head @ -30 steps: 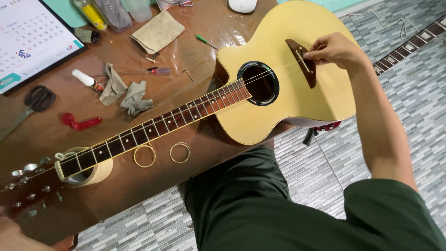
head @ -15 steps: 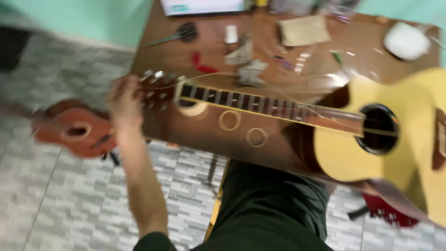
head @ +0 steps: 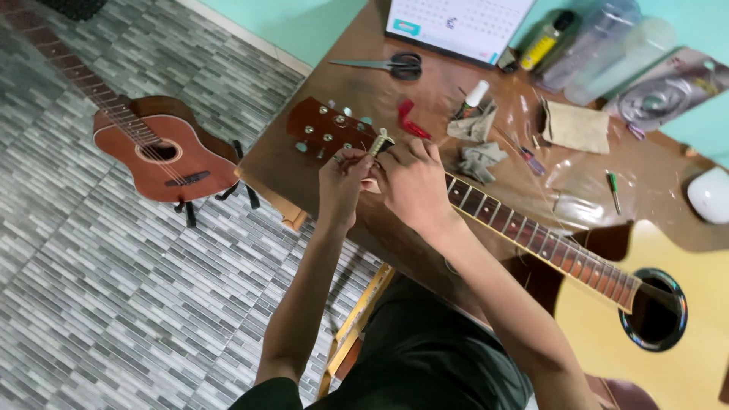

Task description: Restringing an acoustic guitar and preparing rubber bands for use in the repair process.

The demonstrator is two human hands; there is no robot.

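The brown wooden surface (head: pixel 319 163) fills the upper right of the frame, set on a grey tiled floor (head: pixel 99 296) that takes up the left. Across the surface lies your pale acoustic guitar (head: pixel 683 357), body at the lower right, neck (head: pixel 531 235) running up toward the centre, and reddish headstock (head: pixel 323 129) with its metal tuning pegs pointing to the upper left. A smaller reddish-brown guitar (head: pixel 163 152) stands on the floor at the upper left, well apart from the surface.

Both your hands meet at the point where neck joins headstock. Your right hand (head: pixel 414 182) lies over the first frets, its grip narrow — the fingertips pinch a small brass-coloured winder-like tool (head: pixel 380 143) just above the knuckles. Your left hand (head: pixel 342 178) sits just beside it, touching the right, fingers curled in a narrow grip at the headstock's lower edge; you cannot tell what, if anything, they hold.

Beyond the hands, toward the top of the frame, are a white calendar (head: pixel 459 23), black-handled scissors (head: pixel 391 65), a tan cloth (head: pixel 577 125), grey rags (head: pixel 478 144), a red clip-like piece (head: pixel 410 120) and a green-handled screwdriver (head: pixel 612 190).
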